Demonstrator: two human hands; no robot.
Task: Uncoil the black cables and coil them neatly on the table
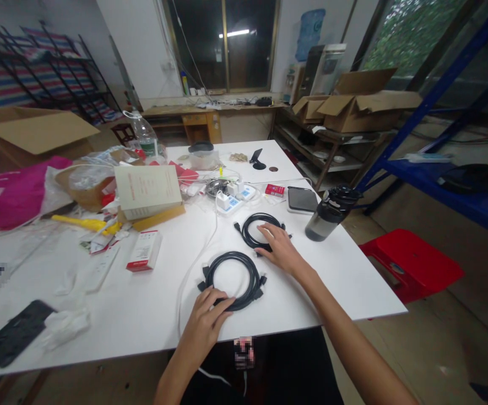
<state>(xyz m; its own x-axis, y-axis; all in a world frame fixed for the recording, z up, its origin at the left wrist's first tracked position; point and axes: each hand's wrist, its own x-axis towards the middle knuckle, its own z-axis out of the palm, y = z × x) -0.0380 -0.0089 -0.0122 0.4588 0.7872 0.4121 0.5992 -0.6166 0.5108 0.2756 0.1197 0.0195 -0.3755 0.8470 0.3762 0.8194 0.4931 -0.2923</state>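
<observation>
On smooth white tabletop, hands touch round black cables.

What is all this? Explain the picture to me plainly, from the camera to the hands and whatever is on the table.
There is no machine here: these are a person's bare hands. The single picture comes from a camera worn on the person's head, looking forward and down.

On the white table lie two coils of black cable. The left hand touches the near coil; the right hand is at the far coil. Neither coil is clearly lifted, and I cannot tell how firmly either is gripped.

Beyond the far coil are a small red box and white plugs. To the right stands a bottle with a black lid. On the left are a red-and-white box and a heap of packaging.
</observation>
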